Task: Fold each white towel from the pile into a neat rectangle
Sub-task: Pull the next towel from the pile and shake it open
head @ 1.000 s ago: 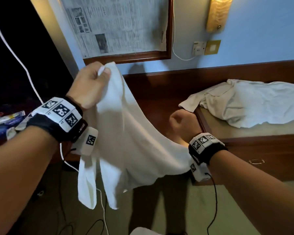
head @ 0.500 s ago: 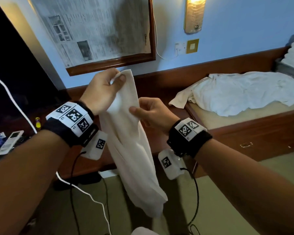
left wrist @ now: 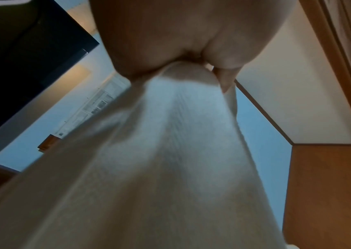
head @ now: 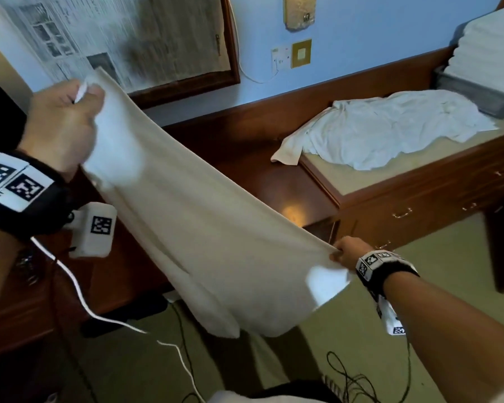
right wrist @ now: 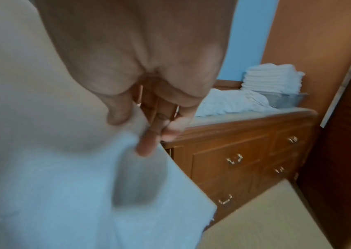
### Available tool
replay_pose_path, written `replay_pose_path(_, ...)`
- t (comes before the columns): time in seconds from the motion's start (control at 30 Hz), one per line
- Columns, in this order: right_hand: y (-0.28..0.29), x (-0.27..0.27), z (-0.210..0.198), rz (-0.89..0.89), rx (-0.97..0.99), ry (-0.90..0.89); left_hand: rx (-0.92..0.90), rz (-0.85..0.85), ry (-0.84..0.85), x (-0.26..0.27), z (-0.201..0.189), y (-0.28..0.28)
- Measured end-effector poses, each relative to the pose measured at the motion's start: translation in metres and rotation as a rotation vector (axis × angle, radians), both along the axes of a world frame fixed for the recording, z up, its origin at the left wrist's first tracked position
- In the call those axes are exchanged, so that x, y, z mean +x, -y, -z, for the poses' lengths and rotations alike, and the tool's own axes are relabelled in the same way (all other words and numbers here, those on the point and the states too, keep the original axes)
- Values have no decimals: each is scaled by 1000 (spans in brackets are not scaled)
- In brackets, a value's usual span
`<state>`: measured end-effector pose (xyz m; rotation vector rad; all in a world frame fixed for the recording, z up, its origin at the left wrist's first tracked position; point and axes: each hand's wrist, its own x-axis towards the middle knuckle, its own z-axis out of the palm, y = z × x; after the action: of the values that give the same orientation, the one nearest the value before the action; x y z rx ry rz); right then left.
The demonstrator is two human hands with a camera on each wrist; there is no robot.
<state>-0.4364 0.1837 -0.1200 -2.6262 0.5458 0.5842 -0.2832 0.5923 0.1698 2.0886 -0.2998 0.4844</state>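
Fingers and thumb of the left hand (head: 59, 128) pinch one top corner of the towel (head: 192, 222), raised high at the left in front of the framed newspaper (head: 122, 39); its wrist view shows the cloth bunched in the closed grip (left wrist: 178, 50) and fanning out below (left wrist: 159, 168). Lower and well to the right, the right hand (head: 345, 251) pinches the other end of the same edge, thumb on one face and fingers (right wrist: 146, 143) on the other (the cloth (right wrist: 53, 151) is blurred here). Between the two hands the towel is pulled out into a slanted span in the air, its upper edge taut, the rest sagging in a doubled fold above the floor (head: 346, 359). Behind it runs a dark wooden bench (head: 274, 181) along the blue wall. To the right, on the pale top of a chest of drawers (head: 419, 199), lies the pile (head: 390, 135) of crumpled white towels, one corner drooping over the edge. Just beyond the pile sits a grey tray (head: 477, 97) bearing a stack (head: 489, 48) of folded towels. Cables (head: 355, 382) trail on the floor.
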Motion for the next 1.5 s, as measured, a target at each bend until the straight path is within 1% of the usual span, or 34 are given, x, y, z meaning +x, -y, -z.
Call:
replay_pose_path(0.03, 8, -3, 5, 56, -47, 10, -10, 27, -27, 2, 3, -1)
replay_pose_path(0.13, 16, 1, 9, 154, -117, 26, 4, 131, -4, -11, 12, 16)
replay_pose_path(0.2, 6, 15, -3, 131, -109, 71, 54, 178, -8, -20, 22, 35)
replay_pose_path(0.27, -13, 35, -27, 69, -36, 247, 137, 201, -25, -25, 32, 56)
replay_pose_path(0.33, -39, 55, -66, -5, 155, 500, 145, 268, -86, -30, 41, 81)
replay_pose_path(0.4, -68, 73, -116, -122, 458, 688, 149, 338, -154, -36, 47, 103)
replay_pose_path(0.43, -79, 78, -141, -193, 612, 714, 154, 360, -181, -38, 49, 112)
replay_pose_path(0.5, -96, 86, -183, -310, 900, 699, 158, 387, -211, -40, 49, 125)
replay_pose_path(0.53, -99, 91, -197, -346, 992, 697, 154, 393, -222, -40, 47, 129)
replay_pose_path(0.57, -100, 94, -208, -367, 1028, 710, 146, 390, -229, -40, 45, 132)
replay_pose_path(0.67, -100, 103, -224, -395, 968, 841, 101, 341, -192, -36, 40, 132)
replay_pose_path(0.73, -101, 111, -231, -406, 925, 904, 38, 312, -152, -34, 39, 131)
replay_pose_path(0.83, -106, 124, -248, -448, 842, 984, -9, 159, -56, -31, 45, 130)
replay_pose_path(0.9, -108, 129, -261, -500, 828, 1024, -18, 65, 8, -34, 53, 130)
replay_pose_path(0.93, -108, 131, -268, -519, 832, 1045, -9, 36, 12, -36, 58, 130)
replay_pose_path(1.0, -104, 134, -280, -527, 840, 1102, 20, -13, -13, -39, 73, 129)
replay_pose_path(1.1, -88, 139, -297, -500, 842, 1197, 7, -77, -131, -42, 105, 135)
replay_pose_path(1.17, -73, 140, -306, -469, 808, 1234, 113, -96, -241, -42, 131, 144)
replay_pose_path(1.2, -65, 139, -310, -462, 799, 1242, 168, -82, -295, -43, 143, 148)
replay_pose_path(1.23, -56, 139, -311, -458, 787, 1251, 185, -61, -331, -43, 155, 153)
replay_pose_path(1.27, -47, 138, -312, -458, 773, 1255, 167, -40, -343, -43, 164, 157)
replay_pose_path(1.33, -25, 138, -309, -447, 718, 1252, 96, -25, -313, -41, 174, 163)
replay_pose_path(1.37, -14, 139, -305, -431, 677, 1243, 64, -20, -287, -38, 174, 167)
replay_pose_path(1.43, 8, 141, -296, -405, 576, 1175, 68, -10, -262, -35, 162, 177)
replay_pose_path(1.47, 17, 139, -293, -415, 533, 1118, 96, -12, -262, -35, 151, 184)
replay_pose_path(1.5, 24, 137, -289, -462, 499, 1053, 123, -12, -265, -36, 138, 191)
